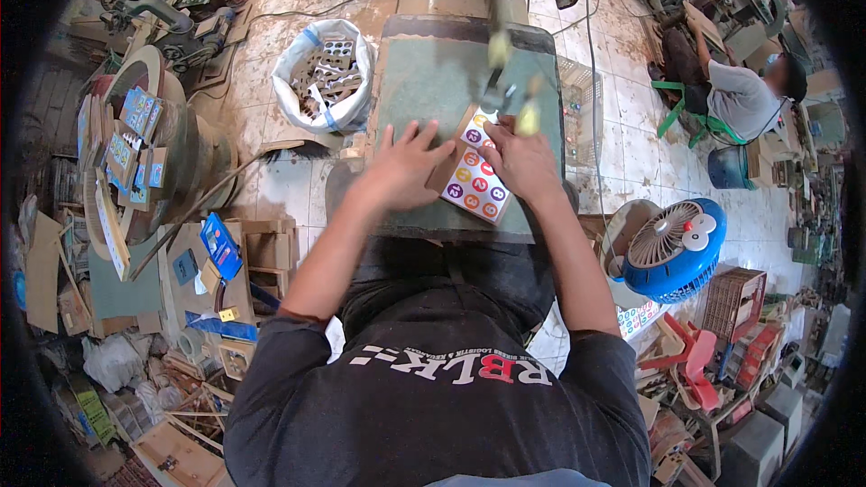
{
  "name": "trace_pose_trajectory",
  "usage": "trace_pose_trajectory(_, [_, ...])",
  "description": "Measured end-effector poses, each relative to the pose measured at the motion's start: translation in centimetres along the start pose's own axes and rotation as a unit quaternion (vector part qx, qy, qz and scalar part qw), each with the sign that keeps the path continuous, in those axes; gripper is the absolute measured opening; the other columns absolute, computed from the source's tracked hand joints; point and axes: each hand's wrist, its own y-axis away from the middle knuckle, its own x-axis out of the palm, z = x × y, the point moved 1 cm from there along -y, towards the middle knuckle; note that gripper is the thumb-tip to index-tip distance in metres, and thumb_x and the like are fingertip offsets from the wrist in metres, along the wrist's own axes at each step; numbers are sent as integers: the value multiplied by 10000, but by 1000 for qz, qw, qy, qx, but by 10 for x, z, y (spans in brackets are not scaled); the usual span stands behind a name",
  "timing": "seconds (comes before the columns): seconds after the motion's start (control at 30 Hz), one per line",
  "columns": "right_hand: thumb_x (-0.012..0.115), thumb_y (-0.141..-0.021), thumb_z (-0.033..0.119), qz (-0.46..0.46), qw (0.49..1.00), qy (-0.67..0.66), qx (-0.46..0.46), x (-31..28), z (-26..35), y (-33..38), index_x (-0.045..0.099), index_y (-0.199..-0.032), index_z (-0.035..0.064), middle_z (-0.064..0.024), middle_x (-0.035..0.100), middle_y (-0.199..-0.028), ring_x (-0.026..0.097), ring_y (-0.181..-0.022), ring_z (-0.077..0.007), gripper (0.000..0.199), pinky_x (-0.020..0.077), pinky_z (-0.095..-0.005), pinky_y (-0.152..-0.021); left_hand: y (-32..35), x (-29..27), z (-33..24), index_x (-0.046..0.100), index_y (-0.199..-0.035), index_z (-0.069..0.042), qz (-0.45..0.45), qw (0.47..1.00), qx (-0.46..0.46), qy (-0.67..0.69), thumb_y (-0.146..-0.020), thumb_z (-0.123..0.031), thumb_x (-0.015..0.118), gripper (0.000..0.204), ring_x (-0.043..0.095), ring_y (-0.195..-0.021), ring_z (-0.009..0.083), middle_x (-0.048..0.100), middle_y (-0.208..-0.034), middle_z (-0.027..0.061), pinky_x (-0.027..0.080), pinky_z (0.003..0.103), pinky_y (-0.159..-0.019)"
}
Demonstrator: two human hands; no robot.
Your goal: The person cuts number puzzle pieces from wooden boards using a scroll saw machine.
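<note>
While both hands press flat, fingers spread, the left hand (403, 165) and right hand (521, 162) steady the dotted board (473, 182) on the green counter (424, 81) beneath the saw blade (497, 45).

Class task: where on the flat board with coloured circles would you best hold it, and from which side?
Press flat on the colourful board at its two near edges, from the person's side, as left hand and right hand do; it lies flat, and the blade meets its far end.

From my remote seat I see a thin wooden board (473, 173) faced with glossy printed paper, lying on a matt, worn green table (433, 81). The fan (675, 248) looks shiny blue plastic; the floor tiles (622, 135) are stained and dull.
</note>
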Motion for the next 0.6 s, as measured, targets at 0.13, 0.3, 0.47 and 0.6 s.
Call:
trace_pose_trajectory(0.13, [695, -998, 384, 13, 1000, 9, 24, -6, 12, 4, 735, -1341, 152, -142, 694, -1337, 687, -1155, -363, 416, 518, -499, -1001, 18, 23, -80, 380, -1650, -68, -74, 983, -127, 110, -773, -533, 877, 1111, 193, -1600, 562, 221, -1740, 308, 179, 806, -1207])
trace_pose_trajectory(0.3, [722, -979, 366, -114, 993, -11, -27, 6, 9, 8, 740, -1327, 139, -132, 712, -1253, 697, -1083, -393, 416, 530, -511, -952, 8, 42, -88, 366, -1637, -21, -130, 970, -180, 101, -785, -512, 875, 1107, 196, -1596, 560, 191, -1738, 324, 190, 794, -1209])
trace_pose_trajectory(0.47, [729, -973, 358, -80, 997, -18, -11, 7, 7, 6, 747, -1315, 139, -139, 712, -1267, 696, -1093, -389, 406, 530, -511, -953, 8, 45, -79, 391, -1624, -37, -135, 973, -158, 103, -775, -495, 887, 1085, 207, -1593, 554, 204, -1727, 332, 197, 776, -1218])
trace_pose_trajectory(0.6, [729, -972, 376, -84, 996, -33, -11, 3, 9, 4, 749, -1306, 134, -144, 723, -1257, 701, -1096, -389, 413, 529, -519, -943, 7, 43, -75, 427, -1597, -46, -161, 973, -138, 87, -741, -470, 908, 1069, 287, -1546, 573, 249, -1698, 349, 269, 772, -1189])
